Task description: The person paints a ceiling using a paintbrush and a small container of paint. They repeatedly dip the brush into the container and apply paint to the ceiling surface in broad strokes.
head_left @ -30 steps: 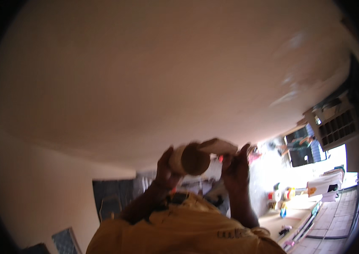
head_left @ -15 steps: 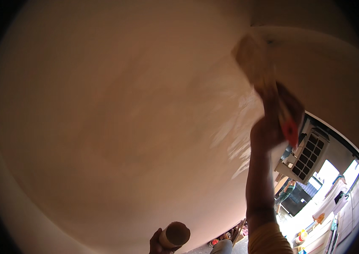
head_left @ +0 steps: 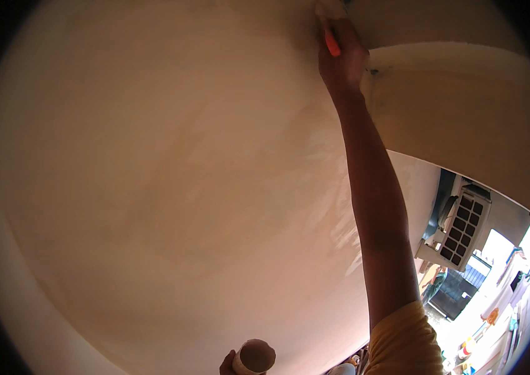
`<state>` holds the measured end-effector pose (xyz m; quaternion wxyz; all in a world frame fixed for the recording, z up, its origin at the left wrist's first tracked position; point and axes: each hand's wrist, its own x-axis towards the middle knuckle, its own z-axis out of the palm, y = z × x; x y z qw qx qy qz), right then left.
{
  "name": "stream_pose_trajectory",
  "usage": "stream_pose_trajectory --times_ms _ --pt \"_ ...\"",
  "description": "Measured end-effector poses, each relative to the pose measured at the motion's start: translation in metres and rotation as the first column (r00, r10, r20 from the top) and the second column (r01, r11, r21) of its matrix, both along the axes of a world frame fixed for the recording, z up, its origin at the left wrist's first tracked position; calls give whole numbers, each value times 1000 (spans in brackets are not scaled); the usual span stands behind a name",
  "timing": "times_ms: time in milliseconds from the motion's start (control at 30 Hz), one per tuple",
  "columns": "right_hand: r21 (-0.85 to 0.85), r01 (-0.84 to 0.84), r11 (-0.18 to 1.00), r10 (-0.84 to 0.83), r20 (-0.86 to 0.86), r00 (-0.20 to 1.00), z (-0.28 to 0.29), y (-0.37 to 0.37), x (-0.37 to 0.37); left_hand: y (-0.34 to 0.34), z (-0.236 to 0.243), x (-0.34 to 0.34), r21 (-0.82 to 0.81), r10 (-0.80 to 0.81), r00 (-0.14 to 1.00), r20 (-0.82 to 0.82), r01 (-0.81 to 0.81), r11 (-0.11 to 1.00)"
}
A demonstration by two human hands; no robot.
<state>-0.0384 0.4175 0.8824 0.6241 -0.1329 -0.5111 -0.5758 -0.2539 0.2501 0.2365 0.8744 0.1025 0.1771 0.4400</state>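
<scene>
High on the beige wall (head_left: 171, 187), my right hand (head_left: 346, 62) grips a paintbrush (head_left: 331, 44); the red end of its handle shows beside my fingers. The brush's head is blurred at the top of the view, close to or against the wall near the upper corner; whether it touches I cannot tell. Low in the view, my left hand (head_left: 227, 364) is wrapped round a pale round container (head_left: 257, 357) with its mouth upward. What lies inside the container is too dark to make out. Streaky damp-looking marks (head_left: 347, 240) cross the wall beside my right forearm.
A ceiling or beam edge (head_left: 452, 45) curves across the upper right. Toward the right, past the wall's edge, are a boxy unit with a dark grille (head_left: 465, 231), a dark gate (head_left: 455, 294) and hanging cloths (head_left: 512, 275). Assorted items lie on the ground at the bottom.
My right hand has moved up and to the left with the paintbrush, toward the upper corner of the wall. The container in my left hand sits slightly lower in the view.
</scene>
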Motion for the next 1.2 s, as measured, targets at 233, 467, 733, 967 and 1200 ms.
stream_pose_trajectory --times_ms 233,467,733,967,1200 --pt "114 -161 980 148 117 982 -4 -21 -4 0 -3 -2 -2 28 999 26 -28 1000" --pt "-23 -112 993 111 -35 993 21 1 10 0 -2 0 -11 35 999 6 -35 999" --pt "-26 -262 965 263 166 950 69 5 37 -8 11 -1 55 50 995 83 -54 997" --pt "-200 -159 967 134 -136 982 -20 -23 24 -14 13 0 26 30 997 72 -32 999" --pt "-33 -63 997 70 280 957 -100 -37 -20 -16 3 -6 -34 71 994 80 -69 997"
